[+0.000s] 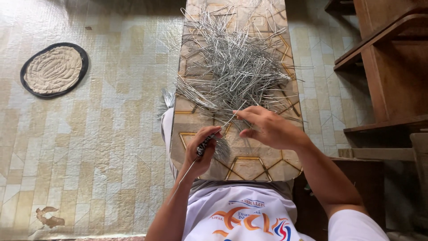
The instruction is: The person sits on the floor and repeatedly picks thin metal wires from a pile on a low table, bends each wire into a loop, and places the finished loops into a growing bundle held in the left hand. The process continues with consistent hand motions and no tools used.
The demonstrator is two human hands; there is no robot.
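Soft daylight fills the room, even and fairly bright, strongest across the pale patterned floor [89,147] on the left, which looks a little washed out. The right side falls off into shade: the wooden shelves [383,62] are dim and the corner beneath them is nearly black. The heap of wire pieces [236,67] glints with small silvery highlights, with no harsh glare. Shadows under the hands are faint and short on the surface [249,167]. Focus is sharp at the centre; the wide lens bends lines near the edges, and the shirt [240,214] at the bottom is slightly soft.
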